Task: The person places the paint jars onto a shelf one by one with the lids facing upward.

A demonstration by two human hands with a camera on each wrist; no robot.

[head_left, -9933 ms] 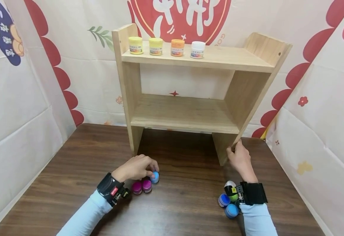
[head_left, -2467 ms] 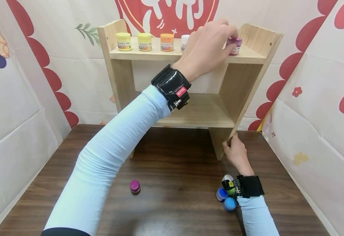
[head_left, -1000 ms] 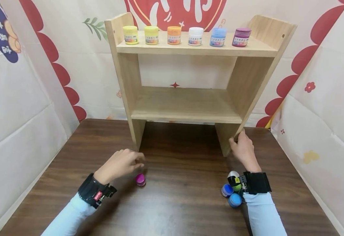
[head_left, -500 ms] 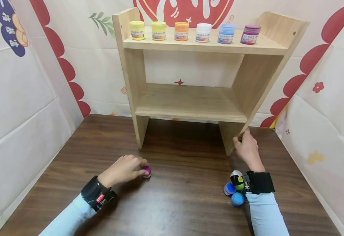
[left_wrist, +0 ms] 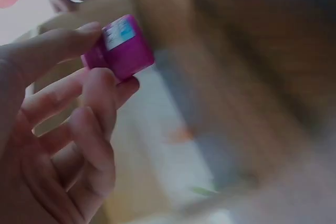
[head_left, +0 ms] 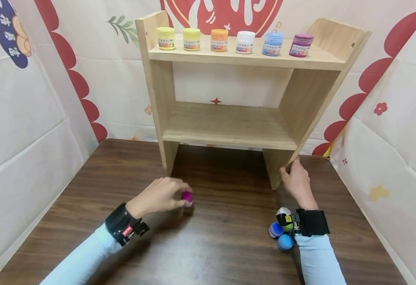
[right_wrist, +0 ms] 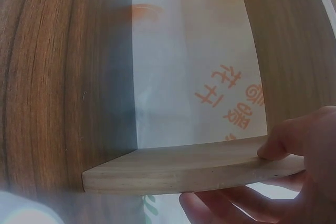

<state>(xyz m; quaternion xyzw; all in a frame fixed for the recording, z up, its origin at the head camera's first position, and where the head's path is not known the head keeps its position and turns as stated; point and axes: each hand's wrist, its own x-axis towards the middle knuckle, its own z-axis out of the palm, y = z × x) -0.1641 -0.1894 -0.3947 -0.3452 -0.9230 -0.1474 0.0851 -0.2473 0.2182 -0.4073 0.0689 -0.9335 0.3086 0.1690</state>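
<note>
My left hand pinches a small magenta paint jar between thumb and fingertips, over the table in front of the shelf's left leg. In the left wrist view the jar is tilted, with its pale label facing out. My right hand grips the lower front edge of the right side panel of a wooden shelf. The right wrist view shows thumb and fingers on either side of that panel. Along the top board stand yellow jars, an orange jar, a white jar, a light blue jar and a purple jar.
By my right wrist, a dark blue jar, a lighter blue jar, a white-topped jar and a partly hidden green one cluster on the brown table. Printed cloth surrounds the table at the back and sides.
Light blue and purple jars have come onto the top board. My left hand has returned to the table, taken hold of the magenta jar and moved it rightward. The right hand keeps its grip.
</note>
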